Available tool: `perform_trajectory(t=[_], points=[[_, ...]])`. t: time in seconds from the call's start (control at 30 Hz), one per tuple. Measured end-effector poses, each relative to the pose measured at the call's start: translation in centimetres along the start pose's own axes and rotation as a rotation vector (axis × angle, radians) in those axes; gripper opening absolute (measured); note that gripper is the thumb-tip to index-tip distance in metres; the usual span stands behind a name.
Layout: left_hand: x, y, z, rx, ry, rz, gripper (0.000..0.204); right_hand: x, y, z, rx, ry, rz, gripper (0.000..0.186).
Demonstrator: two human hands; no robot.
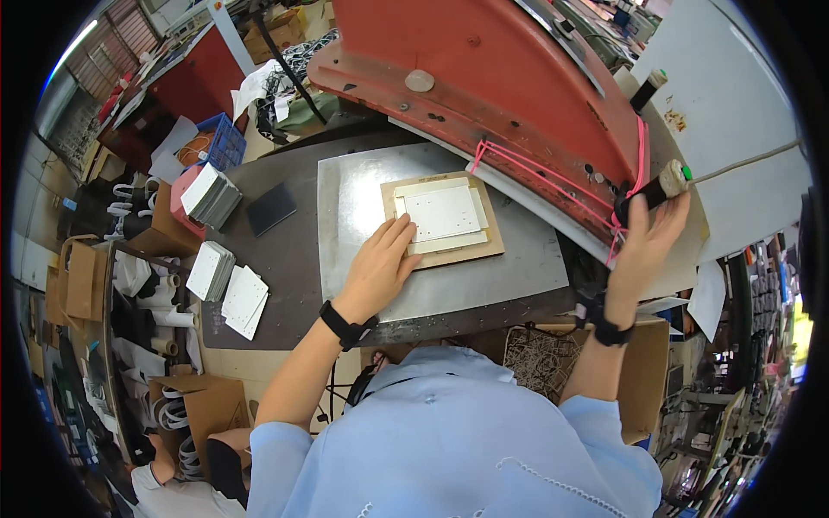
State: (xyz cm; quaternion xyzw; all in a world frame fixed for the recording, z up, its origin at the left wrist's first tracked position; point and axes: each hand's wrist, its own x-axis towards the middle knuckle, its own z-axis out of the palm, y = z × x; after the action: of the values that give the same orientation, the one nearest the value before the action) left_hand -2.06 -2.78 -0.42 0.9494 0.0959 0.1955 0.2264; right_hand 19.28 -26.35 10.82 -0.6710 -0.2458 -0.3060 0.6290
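A cluttered workshop surrounds the dark desk [298,319]. On its metal plate [352,186], white sheets [445,212] lie on a tan board [495,242] near the red machine [492,60]. The left hand [373,272], unclenched, rests fingertips there, apparently steadying them; the right hand [643,240] meets a dark handle [667,183], grip unclear.

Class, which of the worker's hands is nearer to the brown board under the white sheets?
Left. The left hand lies over the left edge of the brown board; the right hand is well to the right, by a green-tipped handle.
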Motion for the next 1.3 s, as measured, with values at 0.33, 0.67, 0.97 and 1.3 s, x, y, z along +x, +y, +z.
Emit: perform_trajectory(t=[0.33, 0.67, 0.97, 1.3], points=[[-0.3, 0.5, -0.4, 0.066, -0.029, -0.013, 0.05, -11.1, 5.6, 8.2, -0.381, -0.777, -0.105, 0.021], [0.1, 0.9, -1.9, -0.21, 0.258, -0.15, 0.054, -9.2, 1.5, 8.9, 0.338, -0.863, 0.656, 0.021], [-0.9, 3.2, -4.5, -1.069, -0.091, -0.522, 0.049, -10.8, -2.5, 5.7, 0.132, -0.873, 0.217, 0.011], [-5.9, 3.7, -6.2, -1.484, -0.215, -0.624, 0.039, -13.3, -2.7, 3.7, 0.361, -1.122, 0.217, 0.011]])
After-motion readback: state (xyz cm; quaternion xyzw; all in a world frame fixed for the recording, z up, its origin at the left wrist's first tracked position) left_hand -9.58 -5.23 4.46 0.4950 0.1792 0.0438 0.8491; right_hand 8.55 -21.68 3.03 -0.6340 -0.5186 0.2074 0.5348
